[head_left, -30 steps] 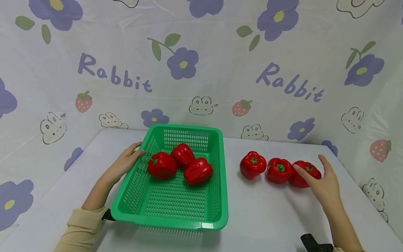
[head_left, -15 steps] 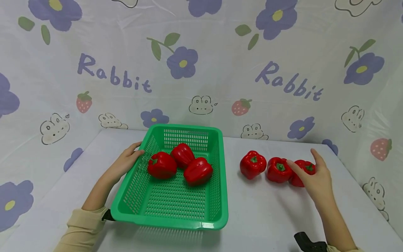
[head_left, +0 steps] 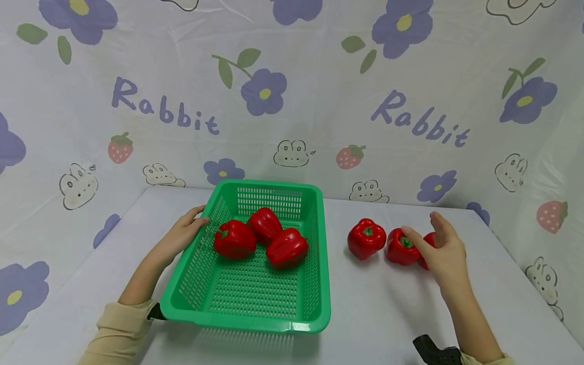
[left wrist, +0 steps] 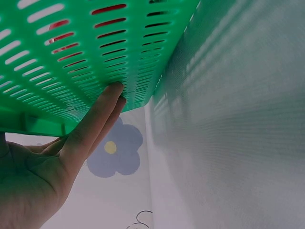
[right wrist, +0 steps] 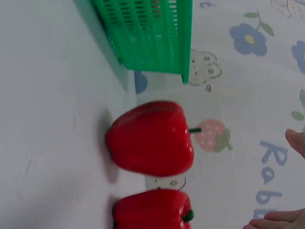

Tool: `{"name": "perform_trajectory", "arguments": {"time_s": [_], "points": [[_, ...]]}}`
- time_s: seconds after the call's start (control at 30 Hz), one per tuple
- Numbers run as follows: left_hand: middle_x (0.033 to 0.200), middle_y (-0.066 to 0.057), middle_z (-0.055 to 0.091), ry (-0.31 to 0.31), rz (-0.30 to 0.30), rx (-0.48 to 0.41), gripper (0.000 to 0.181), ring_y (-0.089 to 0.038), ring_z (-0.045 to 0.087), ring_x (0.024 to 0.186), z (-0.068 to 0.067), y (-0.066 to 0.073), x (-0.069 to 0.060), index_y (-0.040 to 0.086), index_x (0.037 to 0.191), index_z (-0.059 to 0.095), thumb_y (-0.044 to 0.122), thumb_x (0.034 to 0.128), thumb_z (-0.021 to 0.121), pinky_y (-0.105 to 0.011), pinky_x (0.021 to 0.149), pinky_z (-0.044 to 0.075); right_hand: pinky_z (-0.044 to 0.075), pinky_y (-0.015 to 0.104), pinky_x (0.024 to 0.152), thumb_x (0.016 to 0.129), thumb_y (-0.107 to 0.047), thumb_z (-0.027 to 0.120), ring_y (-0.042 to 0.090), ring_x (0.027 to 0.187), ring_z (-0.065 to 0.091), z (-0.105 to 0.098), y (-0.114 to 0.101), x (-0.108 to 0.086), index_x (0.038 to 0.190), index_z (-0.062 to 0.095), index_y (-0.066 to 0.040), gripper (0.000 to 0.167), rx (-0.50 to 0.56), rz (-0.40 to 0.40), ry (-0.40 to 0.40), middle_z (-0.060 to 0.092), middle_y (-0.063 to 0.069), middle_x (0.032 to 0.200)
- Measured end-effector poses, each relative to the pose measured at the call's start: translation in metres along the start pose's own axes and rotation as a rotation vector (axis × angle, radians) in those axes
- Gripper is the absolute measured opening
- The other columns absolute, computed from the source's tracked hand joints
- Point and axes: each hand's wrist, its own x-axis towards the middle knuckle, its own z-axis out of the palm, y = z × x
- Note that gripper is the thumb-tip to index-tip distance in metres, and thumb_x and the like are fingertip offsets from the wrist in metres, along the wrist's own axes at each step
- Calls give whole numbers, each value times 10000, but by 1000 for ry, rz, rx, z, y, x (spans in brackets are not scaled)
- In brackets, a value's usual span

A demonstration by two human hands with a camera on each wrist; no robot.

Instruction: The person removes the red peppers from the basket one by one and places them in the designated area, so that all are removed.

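Loosely spread and holding nothing, the right hand (head_left: 446, 257) could send the glossy, lobed red bell pepper (head_left: 399, 253) just beyond its thumb rolling if that thumb swings sideways; the pepper looks plump, smooth and green-stemmed. The left hand (head_left: 182, 234) holds the perforated green plastic basket (head_left: 253, 296) by its nearest rim

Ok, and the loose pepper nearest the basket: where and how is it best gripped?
Probably by the bulging sides of that red pepper, right hand coming from above: it stands upright, stem up, with gaps to both the green basket and the neighbouring pepper.
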Motion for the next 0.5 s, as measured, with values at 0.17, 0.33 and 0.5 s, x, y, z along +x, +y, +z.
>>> {"name": "perform_trajectory", "arguments": {"time_s": [0.17,0.33,0.5], "points": [[1328,-310,536,3,4,3,570,-248,645,1012,0,0,0,-15,1526,226,276,1056,366,-271,820,507,335,469,1128,902,-471,647,277,1505,222,10,-14,-5,1585,113,-206,906,25,23,-48,213,43,1636],[1324,-315,540,-2,5,-9,576,-230,650,998,0,0,0,-20,1526,220,278,1056,367,-248,795,509,369,437,1106,906,-464,648,257,1484,284,21,-27,-11,1579,163,-185,876,52,17,-96,277,46,1616],[1313,-316,543,-3,4,-5,580,-195,647,971,0,1,0,-24,1524,222,284,1054,366,-251,784,513,370,415,1107,901,-493,640,242,1474,312,32,-37,-18,1573,194,-164,871,78,4,-163,317,51,1599]]}}
